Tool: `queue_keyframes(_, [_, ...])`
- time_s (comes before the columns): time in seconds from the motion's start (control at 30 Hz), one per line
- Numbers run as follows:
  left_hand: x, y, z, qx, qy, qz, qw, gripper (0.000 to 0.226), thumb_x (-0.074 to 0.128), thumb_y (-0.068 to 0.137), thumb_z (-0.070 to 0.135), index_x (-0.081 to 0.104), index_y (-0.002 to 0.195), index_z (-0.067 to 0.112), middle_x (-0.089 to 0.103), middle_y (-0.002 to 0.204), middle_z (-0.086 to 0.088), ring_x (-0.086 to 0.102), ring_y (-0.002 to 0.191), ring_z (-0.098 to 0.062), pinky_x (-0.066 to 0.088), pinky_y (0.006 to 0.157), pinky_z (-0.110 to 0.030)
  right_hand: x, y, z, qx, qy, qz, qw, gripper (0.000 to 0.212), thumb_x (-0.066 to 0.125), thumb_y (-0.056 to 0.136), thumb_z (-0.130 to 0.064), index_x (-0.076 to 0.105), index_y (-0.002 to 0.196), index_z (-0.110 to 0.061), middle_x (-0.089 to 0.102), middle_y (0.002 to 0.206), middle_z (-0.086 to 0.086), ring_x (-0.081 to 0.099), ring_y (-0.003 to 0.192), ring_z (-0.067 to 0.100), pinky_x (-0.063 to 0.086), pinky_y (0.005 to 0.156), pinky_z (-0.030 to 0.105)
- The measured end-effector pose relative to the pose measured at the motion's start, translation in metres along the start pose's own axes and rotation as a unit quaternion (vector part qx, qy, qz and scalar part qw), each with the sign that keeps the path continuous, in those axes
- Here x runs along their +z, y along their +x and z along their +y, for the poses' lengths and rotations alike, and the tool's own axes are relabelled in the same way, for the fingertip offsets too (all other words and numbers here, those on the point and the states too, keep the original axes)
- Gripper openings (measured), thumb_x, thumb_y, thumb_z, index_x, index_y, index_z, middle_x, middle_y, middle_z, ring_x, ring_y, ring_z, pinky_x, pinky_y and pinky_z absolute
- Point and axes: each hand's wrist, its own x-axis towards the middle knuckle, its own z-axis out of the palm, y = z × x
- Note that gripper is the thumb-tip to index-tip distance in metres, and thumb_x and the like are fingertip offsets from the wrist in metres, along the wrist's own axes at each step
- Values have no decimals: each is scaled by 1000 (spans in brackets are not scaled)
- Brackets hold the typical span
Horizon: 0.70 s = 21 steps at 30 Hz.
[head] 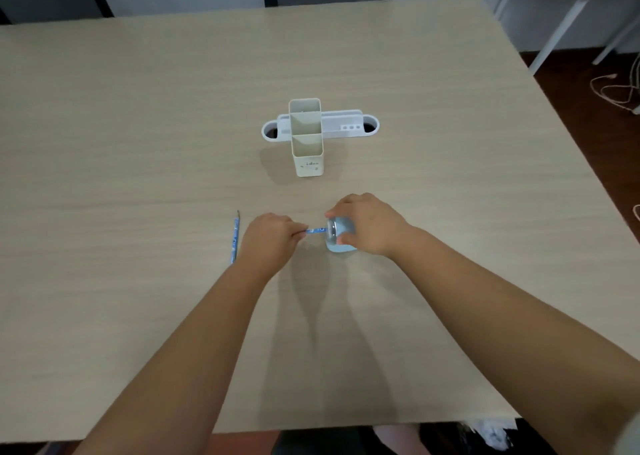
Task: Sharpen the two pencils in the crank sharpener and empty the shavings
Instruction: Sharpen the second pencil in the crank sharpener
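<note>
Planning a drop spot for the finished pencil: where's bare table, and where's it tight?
Bare table: the whole left side beyond the loose pencil, the right side past the white organizer, and the near strip between the forearms. Crowded: the middle, where the left hand feeds a pencil into the sharpener held by the right hand.

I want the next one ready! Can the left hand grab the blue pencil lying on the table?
Probably yes: the blue pencil on the table lies unblocked beside the left hand, but that hand is gripping another blue pencil.
</note>
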Motion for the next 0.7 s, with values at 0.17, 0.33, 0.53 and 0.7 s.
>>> queue_keyframes(0.17, [-5, -3, -9, 19, -35, 21, 999, 13, 66, 86, 16, 75, 94, 13, 74, 82, -8, 68, 76, -31, 53, 70, -36, -3, 4, -1, 11, 6, 9, 1000, 48, 72, 73, -28, 58, 119, -34, 55, 123, -1, 45, 114, 24, 44, 94, 39])
queue_keyframes(0.33, [-20, -29, -47, -94, -25, 20, 995, 14, 64, 86, 16, 74, 96, 18, 72, 86, -5, 66, 83, -29, 48, 71, -33, -6, 7, -4, 19, -13, 2, 1000, 45, 73, 72, -26, 58, 115, -31, 56, 121, 0, 48, 114, 25, 45, 92, 41])
queue_keyframes(0.53, [-30, -61, -50, -283, -86, 59, 954, 17, 65, 84, 21, 75, 98, 19, 75, 94, 0, 68, 88, -19, 46, 73, -25, -4, 6, -9, 24, -31, 10, 999, 42, 72, 72, -28, 59, 112, -33, 56, 120, -3, 47, 113, 24, 47, 91, 42])
queue_keyframes(0.7, [-6, -68, -38, -398, -113, 43, 909, 18, 62, 79, 23, 74, 92, 18, 73, 91, -8, 66, 83, -29, 55, 70, -32, -2, 5, -11, 29, -44, 16, 998, 44, 68, 74, -27, 57, 116, -34, 55, 120, -3, 46, 113, 25, 47, 90, 41])
